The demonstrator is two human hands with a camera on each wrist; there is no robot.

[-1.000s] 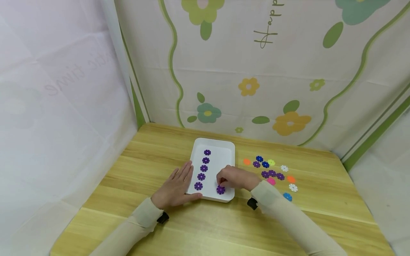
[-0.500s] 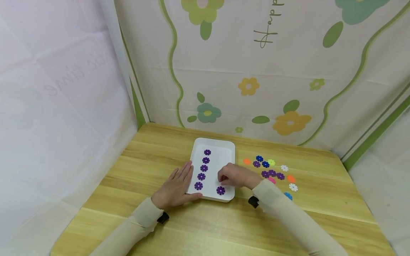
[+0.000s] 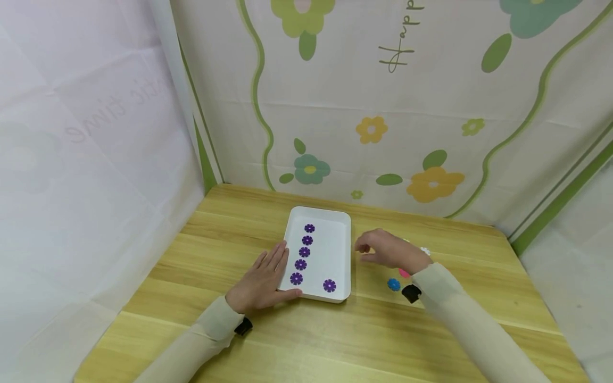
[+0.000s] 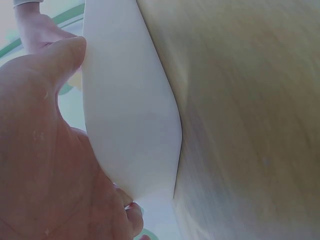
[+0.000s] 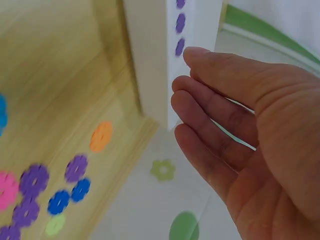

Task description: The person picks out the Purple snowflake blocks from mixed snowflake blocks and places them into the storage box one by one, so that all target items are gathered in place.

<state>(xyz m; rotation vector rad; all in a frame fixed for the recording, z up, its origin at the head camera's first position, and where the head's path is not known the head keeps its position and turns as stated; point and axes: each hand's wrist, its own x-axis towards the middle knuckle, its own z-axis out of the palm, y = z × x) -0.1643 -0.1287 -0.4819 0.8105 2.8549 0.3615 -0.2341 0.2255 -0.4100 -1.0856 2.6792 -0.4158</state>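
Observation:
A white tray [image 3: 328, 236] lies on the wooden table in the head view. Along its left side runs a column of several purple notched plastic snowflake discs [image 3: 304, 252]. A separate purple disc [image 3: 329, 285] sits in the near right corner. My left hand [image 3: 258, 282] rests on the tray's near left corner with its fingers straight; in the left wrist view its thumb [image 4: 70, 52] touches the rim. Just right of the tray, above the table, is my right hand [image 3: 390, 250], its fingers loosely bent and holding nothing, as the right wrist view confirms.
Loose discs lie on the table right of the tray, partly hidden by my right hand in the head view: a light blue disc [image 3: 394, 284], an orange disc [image 5: 101, 136], a pink disc [image 5: 7, 190], several purple and dark blue ones. A printed curtain [image 3: 325, 122] stands behind the table.
My right hand has let go of the purple disc in the tray's near right corner, lifted off and moved right, over the loose discs' side. The light blue disc has shifted left. My left hand stays put.

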